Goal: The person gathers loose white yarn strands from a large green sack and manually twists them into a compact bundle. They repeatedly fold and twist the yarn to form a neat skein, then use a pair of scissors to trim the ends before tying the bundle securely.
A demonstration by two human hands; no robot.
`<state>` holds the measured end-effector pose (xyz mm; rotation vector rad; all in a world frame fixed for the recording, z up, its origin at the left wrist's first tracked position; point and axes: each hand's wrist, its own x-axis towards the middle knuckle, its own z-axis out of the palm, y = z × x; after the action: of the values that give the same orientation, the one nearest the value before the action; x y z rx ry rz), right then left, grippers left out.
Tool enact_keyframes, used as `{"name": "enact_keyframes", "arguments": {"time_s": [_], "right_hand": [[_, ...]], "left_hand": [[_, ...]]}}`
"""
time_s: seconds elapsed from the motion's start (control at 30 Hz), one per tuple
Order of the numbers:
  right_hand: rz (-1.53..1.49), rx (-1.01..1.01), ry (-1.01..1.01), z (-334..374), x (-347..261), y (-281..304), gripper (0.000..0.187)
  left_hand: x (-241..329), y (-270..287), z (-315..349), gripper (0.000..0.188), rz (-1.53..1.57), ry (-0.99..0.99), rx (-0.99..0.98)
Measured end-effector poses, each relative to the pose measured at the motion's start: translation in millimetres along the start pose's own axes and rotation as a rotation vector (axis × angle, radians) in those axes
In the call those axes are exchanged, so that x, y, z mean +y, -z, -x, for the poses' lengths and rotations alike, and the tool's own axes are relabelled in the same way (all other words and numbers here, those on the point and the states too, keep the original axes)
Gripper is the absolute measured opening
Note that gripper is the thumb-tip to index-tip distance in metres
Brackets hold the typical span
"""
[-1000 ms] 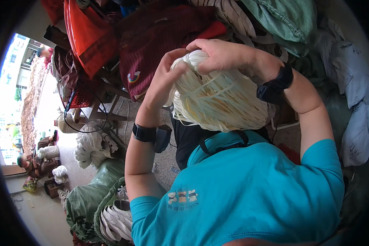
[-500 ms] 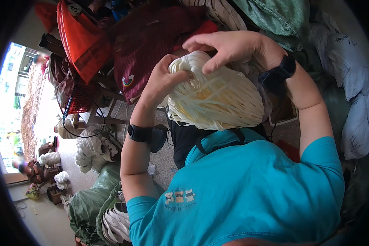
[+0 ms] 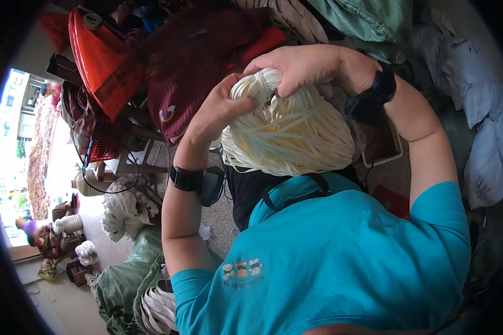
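A thick bundle of cream-white flat strips (image 3: 296, 134) rests over my lap, its strands looped together at the far end. My left hand (image 3: 224, 109) is closed around the left side of that gathered end, thumb lying on the strands. From the far right, my right hand (image 3: 302, 67) curls over the same end, its thumb pressed down on the strips and its fingers behind them. The fingertips of both hands are hidden behind the bundle. Dark bands with small boxes sit on both wrists.
Dark red striped cloth (image 3: 179, 84) lies beyond my left hand, near an orange-red bag (image 3: 103, 61). A red basket (image 3: 103, 142) stands at left. Green sacks (image 3: 131, 273) and white bundles (image 3: 123, 206) lie lower left; pale bags (image 3: 480, 111) at right. Another person (image 3: 50, 240) sits far left.
My right hand has come down from hovering with spread fingers and now grips the end of the bundle. The left hand keeps its hold. The whole view has shifted slightly.
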<state>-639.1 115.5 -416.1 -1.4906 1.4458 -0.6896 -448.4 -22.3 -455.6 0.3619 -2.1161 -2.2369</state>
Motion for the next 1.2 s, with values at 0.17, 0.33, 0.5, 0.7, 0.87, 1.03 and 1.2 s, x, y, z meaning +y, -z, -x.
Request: {"name": "enact_keyframes", "arguments": {"time_s": [0.17, 0.33, 0.5, 0.7, 0.87, 1.03, 1.2], "right_hand": [[-0.123, -0.002, -0.087, 20, -1, 8, 0.066], [-0.404, 0.038, -0.159, 52, -2, 9, 0.061], [-0.496, 0.165, -0.178, 89, -12, 4, 0.054], [-0.325, 0.527, -0.134, 151, -37, 11, 0.049], [-0.421, 0.779, 0.019, 220, -63, 34, 0.039], [-0.558, 1.046, 0.174, 296, -88, 54, 0.029], [-0.408, 1.336, 0.182, 393, -99, 98, 0.014]], "left_hand": [[0, -11, -12, 0.05, 0.12, 0.021, -0.054], [8, -29, -22, 0.048, 0.274, 0.021, -0.163], [25, -57, -36, 0.049, 0.296, -0.026, -0.253], [48, -102, -57, 0.053, 0.101, -0.18, -0.322], [51, -142, -83, 0.057, -0.113, -0.218, -0.465], [1, -166, -119, 0.055, -0.346, -0.285, -0.442], [-27, -188, -141, 0.05, -0.483, -0.3, -0.385]]}}
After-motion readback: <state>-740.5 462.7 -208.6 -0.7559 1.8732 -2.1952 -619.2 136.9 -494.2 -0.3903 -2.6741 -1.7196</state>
